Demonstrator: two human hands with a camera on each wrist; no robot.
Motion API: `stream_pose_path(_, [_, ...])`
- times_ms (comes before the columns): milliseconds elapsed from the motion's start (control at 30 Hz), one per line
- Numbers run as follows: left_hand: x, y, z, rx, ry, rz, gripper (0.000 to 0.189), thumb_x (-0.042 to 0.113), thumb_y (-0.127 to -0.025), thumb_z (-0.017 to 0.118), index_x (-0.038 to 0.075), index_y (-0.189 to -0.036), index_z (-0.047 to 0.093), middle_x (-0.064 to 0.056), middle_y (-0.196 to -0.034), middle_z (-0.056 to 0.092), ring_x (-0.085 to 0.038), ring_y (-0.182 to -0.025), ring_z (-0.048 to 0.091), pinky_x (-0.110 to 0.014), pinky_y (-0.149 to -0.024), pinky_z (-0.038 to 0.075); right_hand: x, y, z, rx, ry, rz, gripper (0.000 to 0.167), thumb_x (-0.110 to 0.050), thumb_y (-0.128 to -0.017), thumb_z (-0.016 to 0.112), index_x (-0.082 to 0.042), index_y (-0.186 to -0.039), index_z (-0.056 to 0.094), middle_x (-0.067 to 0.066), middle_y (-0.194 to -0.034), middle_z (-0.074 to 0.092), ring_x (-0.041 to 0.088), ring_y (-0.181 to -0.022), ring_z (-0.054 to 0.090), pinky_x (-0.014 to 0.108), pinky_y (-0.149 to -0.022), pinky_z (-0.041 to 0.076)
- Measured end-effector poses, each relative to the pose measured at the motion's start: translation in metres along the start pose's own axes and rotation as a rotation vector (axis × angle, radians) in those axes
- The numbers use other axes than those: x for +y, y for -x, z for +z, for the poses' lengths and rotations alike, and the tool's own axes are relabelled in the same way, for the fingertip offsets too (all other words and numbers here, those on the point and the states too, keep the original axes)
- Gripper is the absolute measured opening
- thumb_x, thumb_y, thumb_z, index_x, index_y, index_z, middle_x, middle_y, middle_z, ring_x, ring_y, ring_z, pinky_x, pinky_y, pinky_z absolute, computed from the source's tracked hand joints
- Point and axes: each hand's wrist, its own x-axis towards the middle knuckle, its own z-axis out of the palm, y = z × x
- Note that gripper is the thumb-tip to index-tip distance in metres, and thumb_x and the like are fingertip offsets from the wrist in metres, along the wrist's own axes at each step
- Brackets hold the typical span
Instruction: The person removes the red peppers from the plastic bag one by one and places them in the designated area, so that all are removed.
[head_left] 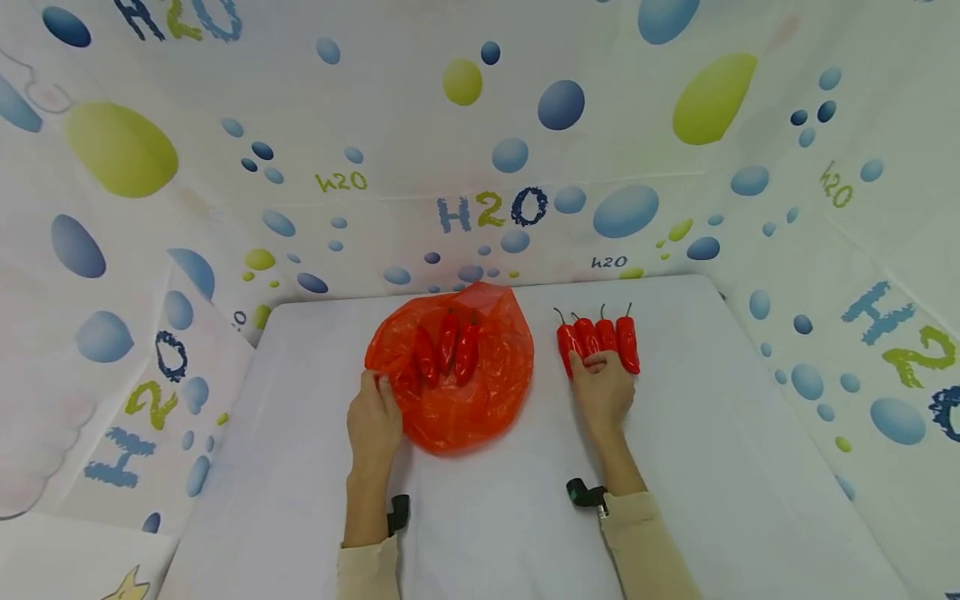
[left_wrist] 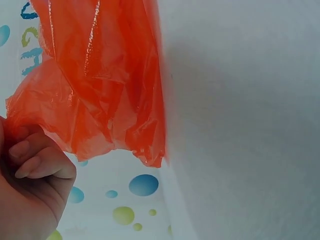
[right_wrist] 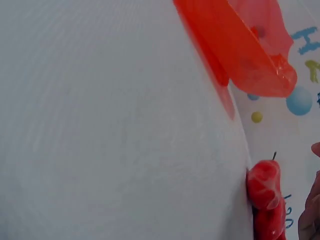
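My left hand (head_left: 375,417) pinches the left rim of a thin orange-red plastic bag (head_left: 450,433); its curled fingers (left_wrist: 32,160) show against the film in the left wrist view. The bag is spread open on the table, with three red chili peppers (head_left: 466,354) lying in its middle. To the right, several more red chili peppers (head_left: 627,337) lie side by side in a row, dark stems pointing away. My right hand (head_left: 606,393) is over their near ends, fingers loosely bent. In the right wrist view it shows only partly, slightly apart from the nearest peppers (right_wrist: 264,185).
A white-covered table (head_left: 487,533) carries everything. Behind it and at both sides hangs a white curtain (head_left: 405,108) printed with blue and green spots and H2O lettering. A dark wrist camera (head_left: 587,493) is strapped at my right wrist.
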Motion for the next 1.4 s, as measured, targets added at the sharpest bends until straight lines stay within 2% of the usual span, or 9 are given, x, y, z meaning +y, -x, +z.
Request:
stream_pose_path(100, [-0.001,0.000,-0.002,-0.004,0.009,-0.006,0.021,0.019,-0.112,0.044,-0.001,-0.112,0.052,-0.014,-0.072,0.056,-0.034,-0.066,0.057,-0.044,-0.063,0.050,-0.013,-0.001,0.002,-0.029,-0.081,-0.097,0.026,-0.033,-0.093,0.079,-0.008,-0.092,0.069,0.006,-0.075,0.069,0.023,-0.071,0.065,0.036,-0.065,0.051])
stream_pose_path(233, [-0.004,0.000,-0.003,0.021,0.005,0.002,0.019,0.016,-0.111,0.045,-0.002,-0.111,0.052,-0.015,-0.070,0.055,-0.034,-0.064,0.056,-0.042,-0.060,0.047,-0.031,-0.001,0.006,-0.115,-0.181,-0.208,0.024,-0.033,-0.092,0.081,-0.010,-0.093,0.073,0.001,-0.079,0.072,0.017,-0.072,0.066,0.031,-0.065,0.054])
stream_pose_path(300, [-0.004,0.001,-0.004,0.038,0.000,0.005,0.018,0.014,-0.111,0.046,-0.003,-0.110,0.052,-0.015,-0.069,0.055,-0.034,-0.063,0.056,-0.042,-0.059,0.045,-0.039,0.001,0.008,-0.163,-0.207,-0.247,0.023,-0.033,-0.093,0.081,-0.012,-0.094,0.073,0.000,-0.081,0.072,0.016,-0.074,0.065,0.030,-0.066,0.055])
stream_pose_path(433, [-0.005,0.001,-0.005,0.041,0.002,-0.005,0.019,0.014,-0.111,0.045,-0.003,-0.109,0.052,-0.014,-0.069,0.054,-0.032,-0.062,0.054,-0.041,-0.058,0.043,-0.053,0.009,0.014,-0.224,-0.192,-0.313,0.023,-0.034,-0.094,0.079,-0.012,-0.095,0.074,-0.002,-0.083,0.073,0.015,-0.075,0.066,0.031,-0.067,0.056])
stream_pose_path(833, [-0.005,0.001,-0.004,0.021,0.006,-0.021,0.020,0.017,-0.112,0.045,-0.002,-0.111,0.052,-0.013,-0.070,0.055,-0.031,-0.063,0.054,-0.039,-0.059,0.045,-0.078,0.030,0.039,-0.416,-0.201,-0.392,0.017,-0.025,-0.094,0.080,-0.012,-0.103,0.075,-0.001,-0.091,0.074,0.013,-0.081,0.067,0.028,-0.075,0.059])
stream_pose_path(1100, [-0.004,0.000,-0.005,0.019,0.015,-0.027,0.021,0.018,-0.112,0.045,-0.002,-0.112,0.053,-0.013,-0.071,0.056,-0.032,-0.064,0.054,-0.040,-0.059,0.045,-0.083,0.038,0.060,-0.598,-0.137,-0.473,0.029,-0.023,-0.095,0.080,-0.011,-0.119,0.070,-0.002,-0.108,0.072,0.013,-0.094,0.069,0.028,-0.084,0.059])
stream_pose_path(1200, [-0.003,0.000,-0.004,0.018,0.013,-0.035,0.020,0.018,-0.112,0.045,-0.001,-0.111,0.053,-0.014,-0.072,0.056,-0.033,-0.065,0.056,-0.041,-0.061,0.046,-0.083,0.041,0.066,-0.628,-0.129,-0.478,0.032,-0.020,-0.094,0.081,-0.011,-0.122,0.069,-0.001,-0.111,0.072,0.014,-0.095,0.069,0.029,-0.084,0.059])
stream_pose_path(1400, [-0.003,-0.001,-0.002,0.022,0.012,-0.037,0.020,0.018,-0.112,0.045,-0.001,-0.111,0.053,-0.016,-0.073,0.058,-0.036,-0.067,0.058,-0.045,-0.062,0.048,-0.085,0.044,0.073,-0.639,-0.106,-0.471,0.032,-0.022,-0.094,0.080,-0.013,-0.123,0.068,0.000,-0.113,0.072,0.015,-0.096,0.069,0.030,-0.084,0.059])
